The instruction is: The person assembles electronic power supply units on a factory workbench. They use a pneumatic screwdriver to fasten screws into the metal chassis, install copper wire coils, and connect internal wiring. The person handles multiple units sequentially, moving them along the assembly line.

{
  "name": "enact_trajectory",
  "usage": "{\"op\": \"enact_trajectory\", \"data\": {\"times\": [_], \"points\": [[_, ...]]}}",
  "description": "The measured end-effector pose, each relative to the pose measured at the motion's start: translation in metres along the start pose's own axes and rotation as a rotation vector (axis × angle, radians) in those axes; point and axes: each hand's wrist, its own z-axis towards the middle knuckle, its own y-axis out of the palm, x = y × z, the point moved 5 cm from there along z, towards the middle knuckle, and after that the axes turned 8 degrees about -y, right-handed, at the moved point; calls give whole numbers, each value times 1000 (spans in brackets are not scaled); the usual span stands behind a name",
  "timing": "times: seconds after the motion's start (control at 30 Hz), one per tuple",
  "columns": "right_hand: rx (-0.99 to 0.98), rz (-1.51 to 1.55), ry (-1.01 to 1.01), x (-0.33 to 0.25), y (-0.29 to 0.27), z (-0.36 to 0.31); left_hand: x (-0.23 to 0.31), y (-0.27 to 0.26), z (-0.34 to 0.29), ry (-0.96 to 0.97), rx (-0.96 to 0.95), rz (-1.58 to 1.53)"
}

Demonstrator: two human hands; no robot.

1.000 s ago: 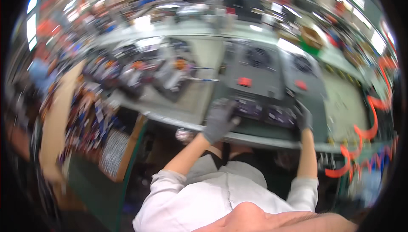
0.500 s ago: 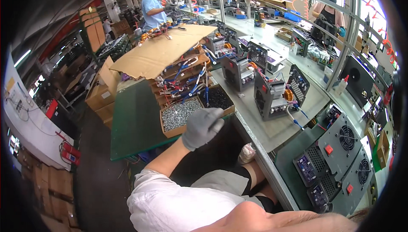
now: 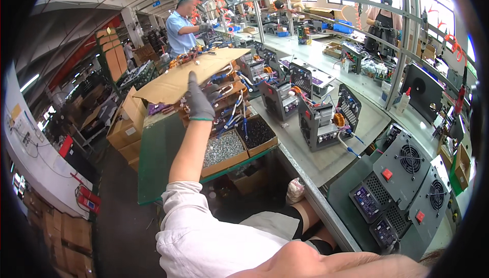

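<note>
My left hand (image 3: 200, 103), in a grey glove, reaches out over the left side bench. Its fingers are apart and I see nothing held in them. Just beyond lies a large sheet of brown cardboard (image 3: 175, 79), its near edge by my fingertips; whether they touch it I cannot tell. Beside and below the hand, cables with blue and white leads (image 3: 232, 106) hang over layered cardboard. Under my wrist stands a cardboard box of silvery screws (image 3: 223, 148), with a box of small black parts (image 3: 256, 133) to its right. My right hand is out of view.
Grey device chassis with copper coils (image 3: 326, 122) stand along the bench to the right. Nearer, grey panels with fans and red switches (image 3: 387, 175) lie on a green surface. A metal bench edge (image 3: 310, 191) runs past my legs. A person in blue (image 3: 179, 31) works beyond.
My left hand has moved up and away from above the parts boxes to the cables and cardboard sheet. Its fingers have gone from curled to spread, and the view has shifted slightly.
</note>
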Motion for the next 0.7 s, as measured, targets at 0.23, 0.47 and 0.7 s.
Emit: {"op": "enact_trajectory", "data": {"times": [0.23, 0.47, 0.7], "points": [[-18, 20, 81, -13, -3, 1, 131, -62, 44, 165, 141, 166], [-51, -13, 95, -11, -3, 2, 241, -176, 52, 243, 288, 377], [46, 139, -138, -4, 2, 3, 254, -242, 41, 218, 246, 331]]}}
